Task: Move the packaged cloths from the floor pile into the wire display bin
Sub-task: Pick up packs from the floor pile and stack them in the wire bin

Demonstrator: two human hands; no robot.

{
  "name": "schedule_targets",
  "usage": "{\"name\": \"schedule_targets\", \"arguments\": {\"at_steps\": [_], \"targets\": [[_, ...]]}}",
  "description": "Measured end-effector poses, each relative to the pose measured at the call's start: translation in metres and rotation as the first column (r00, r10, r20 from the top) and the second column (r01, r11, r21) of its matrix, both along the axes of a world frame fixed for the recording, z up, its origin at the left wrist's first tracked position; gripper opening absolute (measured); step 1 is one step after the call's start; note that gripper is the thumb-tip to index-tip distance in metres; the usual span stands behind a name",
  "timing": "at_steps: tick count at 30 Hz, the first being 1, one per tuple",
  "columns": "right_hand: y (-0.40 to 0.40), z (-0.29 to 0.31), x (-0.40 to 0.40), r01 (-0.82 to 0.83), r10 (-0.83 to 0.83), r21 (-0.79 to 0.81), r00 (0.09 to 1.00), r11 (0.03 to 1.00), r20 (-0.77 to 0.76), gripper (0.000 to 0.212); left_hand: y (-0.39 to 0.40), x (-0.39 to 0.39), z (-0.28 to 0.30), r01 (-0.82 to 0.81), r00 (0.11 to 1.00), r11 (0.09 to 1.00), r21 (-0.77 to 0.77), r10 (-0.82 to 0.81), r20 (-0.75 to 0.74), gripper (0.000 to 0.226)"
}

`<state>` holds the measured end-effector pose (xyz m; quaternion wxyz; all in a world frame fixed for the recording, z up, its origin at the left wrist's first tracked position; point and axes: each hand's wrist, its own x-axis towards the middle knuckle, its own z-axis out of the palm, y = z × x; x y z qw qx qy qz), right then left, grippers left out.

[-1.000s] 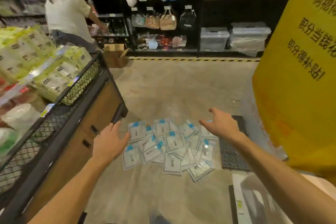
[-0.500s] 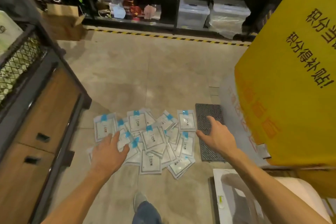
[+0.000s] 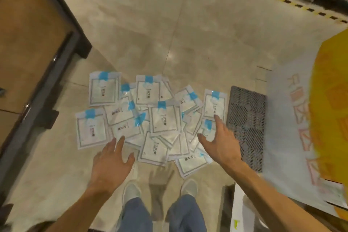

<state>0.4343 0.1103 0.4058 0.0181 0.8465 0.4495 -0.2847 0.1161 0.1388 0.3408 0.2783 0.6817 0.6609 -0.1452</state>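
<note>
While the packaged cloths point(image 3: 150, 118) lie heaped beside the floor grate point(image 3: 246, 122), the left hand point(image 3: 110, 165) and right hand point(image 3: 219, 143) hover above them, fingers spread, holding nothing.

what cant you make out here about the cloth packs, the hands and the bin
- Wire display bin: out of the head view; only the wood-panelled stand shows at left.
- White blue-taped cloth packets: overlap hides the count; print blurred.
- Left hand, right hand: fingers spread over the pile; contact unclear.
- Yellow banner: cut by the right edge.

Glossy plastic packaged cloths point(image 3: 150, 118) on smooth polished floor point(image 3: 188, 34).
</note>
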Motion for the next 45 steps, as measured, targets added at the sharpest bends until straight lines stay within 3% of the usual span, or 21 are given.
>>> {"name": "schedule_targets", "arguments": {"at_steps": [7,12,17,20,24,29,33,35,39,45], "targets": [[0.053,-0.217,0.009,-0.071,0.071,-0.036,0.997,0.997,-0.019,0.093,-0.003,0.017,-0.198,-0.016,1.000,0.998,-0.055,0.016,-0.001,0.074],[0.084,-0.359,0.013,-0.034,0.033,-0.016,0.997,0.999,-0.064,0.091,-0.005,0.027,-0.326,-0.191,0.980,0.971,-0.147,0.196,0.024,0.074],[0.107,-0.460,0.012,0.059,-0.057,0.017,0.992,0.998,-0.110,0.093,-0.013,0.040,-0.426,-0.323,0.929,0.921,-0.218,0.352,0.112,0.083],[0.120,-0.495,0.004,0.082,-0.081,0.012,0.992,0.997,-0.096,0.107,-0.020,0.050,-0.461,-0.382,0.906,0.911,-0.153,0.402,0.134,0.094],[0.129,-0.512,-0.003,0.146,-0.147,-0.030,0.987,0.989,-0.066,0.119,-0.019,0.055,-0.483,-0.460,0.866,0.879,-0.124,0.476,0.156,0.098],[0.135,-0.514,-0.003,0.364,-0.371,-0.075,0.898,0.928,-0.236,0.120,-0.017,0.037,-0.487,-0.444,0.836,0.851,-0.278,0.506,0.214,0.087],[0.119,-0.508,0.007,0.492,-0.472,-0.046,0.799,0.869,-0.373,0.068,-0.022,0.024,-0.469,-0.504,0.650,0.757,-0.416,0.649,0.395,0.030],[0.107,-0.498,0.012,0.553,-0.510,-0.044,0.731,0.832,-0.454,0.047,-0.027,0.017,-0.455,-0.483,0.606,0.736,-0.475,0.672,0.425,0.028],[0.084,-0.470,0.022,0.605,-0.532,-0.146,0.529,0.783,-0.660,0.047,-0.041,-0.005,-0.424,-0.507,0.554,0.689,-0.518,0.721,0.416,0.032],[0.061,-0.400,0.034,0.580,-0.476,-0.127,0.503,0.805,-0.721,0.036,-0.043,-0.044,-0.349,-0.570,0.449,0.634,-0.523,0.773,0.449,0.032]]}}
